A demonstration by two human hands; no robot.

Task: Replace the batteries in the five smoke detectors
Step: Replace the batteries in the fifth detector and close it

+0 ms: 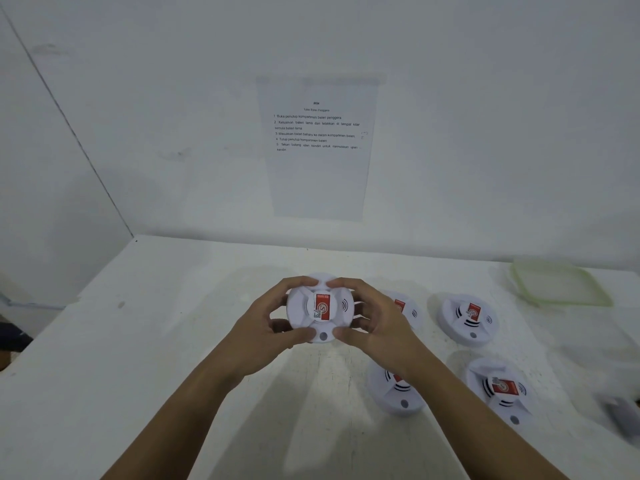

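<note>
Both hands' fingers, left hand (266,327) and right hand (377,323), pinch one smoke detector (320,308) rim above open table (156,393).

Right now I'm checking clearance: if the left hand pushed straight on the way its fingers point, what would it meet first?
The left hand already grips the held smoke detector, so it meets that at once; beyond it, probably the right hand.

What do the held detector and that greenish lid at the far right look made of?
Held detector: likely moulded white plastic, matte, with ribs and a glossy red sticker. Greenish lid: probably translucent plastic, since the table shows faintly through it and its rim is raised.
</note>
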